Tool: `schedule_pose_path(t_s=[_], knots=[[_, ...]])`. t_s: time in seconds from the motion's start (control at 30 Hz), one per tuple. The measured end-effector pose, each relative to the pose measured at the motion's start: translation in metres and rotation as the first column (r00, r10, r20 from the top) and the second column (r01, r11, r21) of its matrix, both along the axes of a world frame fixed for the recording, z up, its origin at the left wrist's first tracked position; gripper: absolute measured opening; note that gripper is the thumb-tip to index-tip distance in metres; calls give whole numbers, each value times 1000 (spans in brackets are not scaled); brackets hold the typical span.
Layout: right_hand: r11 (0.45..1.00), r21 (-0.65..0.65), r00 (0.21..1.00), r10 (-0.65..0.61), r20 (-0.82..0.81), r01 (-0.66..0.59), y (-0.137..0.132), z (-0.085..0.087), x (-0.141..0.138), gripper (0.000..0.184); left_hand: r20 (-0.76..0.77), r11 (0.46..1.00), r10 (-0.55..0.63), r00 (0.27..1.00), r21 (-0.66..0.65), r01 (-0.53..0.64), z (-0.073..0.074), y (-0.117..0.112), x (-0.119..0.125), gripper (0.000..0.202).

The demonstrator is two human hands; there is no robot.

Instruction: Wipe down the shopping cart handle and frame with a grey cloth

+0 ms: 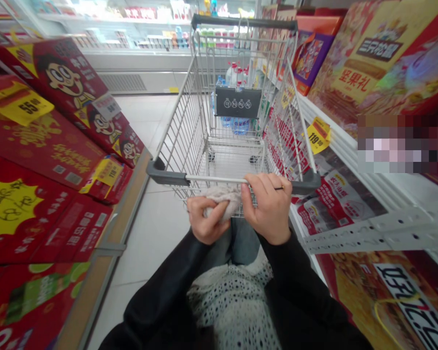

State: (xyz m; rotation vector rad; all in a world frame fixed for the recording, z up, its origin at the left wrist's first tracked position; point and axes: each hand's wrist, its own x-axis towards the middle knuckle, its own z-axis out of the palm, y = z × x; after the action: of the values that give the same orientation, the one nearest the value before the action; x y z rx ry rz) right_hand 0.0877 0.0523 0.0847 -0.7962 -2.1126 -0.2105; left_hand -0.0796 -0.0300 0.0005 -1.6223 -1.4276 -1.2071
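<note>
A metal shopping cart (190, 121) stands in front of me in a shop aisle. My right hand (270, 206) is closed round its near handle bar (211, 180), with a ring on one finger. My left hand (203, 221), just below the bar, is closed on a pale fuzzy cloth (224, 197) bunched against the bar. Both my sleeves are black. At the far end of the cart's basket stand water bottles (237, 124) behind a dark panel (238, 102).
Red gift boxes (54, 146) with yellow price tags are stacked on the left. On the right, white shelves (354, 146) hold more red and gold boxes. Pale tiled floor (156, 228) runs ahead to a chiller counter (138, 63) at the back.
</note>
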Motion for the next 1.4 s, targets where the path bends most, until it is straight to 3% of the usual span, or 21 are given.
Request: schedule_pose_path(t_s=[0.13, 0.2, 0.23, 0.3, 0.47, 0.53, 0.6, 0.77, 0.83, 0.9, 1.07, 1.13, 1.2, 1.3, 1.4], knots=[[1000, 19, 1000, -1, 4, 1, 2, -1, 0, 16, -59, 979, -77, 995, -193, 64, -49, -1, 17, 30], [1000, 27, 1000, -2, 5, 2, 3, -1, 1, 16, -49, 963, -87, 995, -260, 72, -62, -7, 23, 34], [1000, 26, 1000, -1, 6, 1, 3, -1, 1, 16, -37, 957, -88, 995, -279, 75, -61, -11, 24, 37], [1000, 25, 1000, 1, 7, -1, 3, -1, 2, 17, -5, 957, -85, 996, -277, 81, -45, -19, 23, 41], [1000, 23, 1000, 4, -10, -4, 2, -1, 2, 17, 21, 999, -33, 999, -22, 33, 29, -22, 3, 54], [1000, 6, 1000, 4, -9, -4, 2, -1, 1, 17, 28, 999, 9, 1000, 52, -11, 40, -13, -4, 54], [1000, 2, 1000, 7, -9, -7, 2, -2, 1, 17, 10, 999, 7, 1000, 44, -7, 27, -3, -5, 44], [1000, -7, 1000, 12, 2, -12, 3, -2, 2, 17, -76, 989, -59, 995, -141, 48, -45, 1, 6, 23], [1000, 4, 1000, 10, 8, -10, 3, -1, 3, 17, -73, 979, -62, 995, -198, 46, -59, -6, 10, 25], [1000, 15, 1000, 7, 4, -8, 3, -1, 3, 17, -52, 977, -50, 997, -211, 38, -55, -14, 10, 31], [1000, 2, 1000, 8, -12, -8, 3, -3, 3, 16, 19, 999, 23, 1000, -27, -22, -4, -17, -4, 47], [1000, -7, 1000, 12, -11, -12, 4, -3, 4, 16, 27, 999, 36, 999, 30, -37, 6, -12, -9, 50], [1000, -12, 1000, 14, -7, -14, 4, -3, 4, 16, 6, 1000, 11, 1000, -3, -11, -2, -8, -12, 44], [1000, -7, 1000, 12, -11, -12, 4, -3, 3, 16, -39, 991, -42, 998, -128, 37, -37, -8, -10, 32], [1000, 12, 1000, 10, -13, -10, 4, -2, 2, 15, -64, 977, -57, 996, -210, 42, -64, -14, -6, 34]])
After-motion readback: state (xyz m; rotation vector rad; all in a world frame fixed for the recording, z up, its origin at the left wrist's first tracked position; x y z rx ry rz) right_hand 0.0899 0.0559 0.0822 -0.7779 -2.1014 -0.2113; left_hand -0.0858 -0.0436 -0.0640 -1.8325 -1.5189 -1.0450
